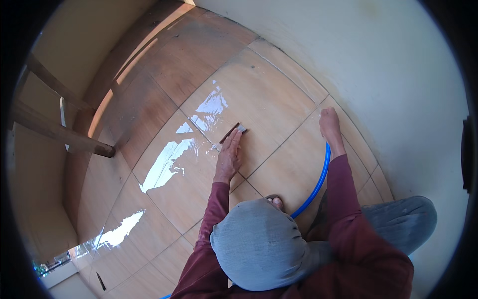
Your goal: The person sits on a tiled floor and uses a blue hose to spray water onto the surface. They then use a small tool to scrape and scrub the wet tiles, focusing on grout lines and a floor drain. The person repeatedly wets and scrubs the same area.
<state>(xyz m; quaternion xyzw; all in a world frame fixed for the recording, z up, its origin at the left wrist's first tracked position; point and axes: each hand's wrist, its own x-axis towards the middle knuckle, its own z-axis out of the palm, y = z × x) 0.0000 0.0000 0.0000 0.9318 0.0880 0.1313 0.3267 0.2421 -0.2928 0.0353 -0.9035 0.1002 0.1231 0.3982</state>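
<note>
My left hand (228, 162) reaches forward over the wet tiled floor, its fingers pressed on a small flat block (242, 128) with a dark long edge and a pale grey part. Whether it is a brush or a scraper I cannot make out. The block lies against the tile beside a shiny patch of water (210, 103). At the right, near the wall, my right hand (329, 122) is closed around a blue hose (321, 178). The hose curves down from that fist toward my foot. Its far end is hidden in the hand.
A pale wall (383, 74) curves along the right. Wooden legs (64, 130) of a piece of furniture stand at the left. More water (167, 162) shines on the tiles. My bent knee (259, 244) and sandalled foot (275, 201) are close below. A thin dark strip (101, 280) lies at lower left.
</note>
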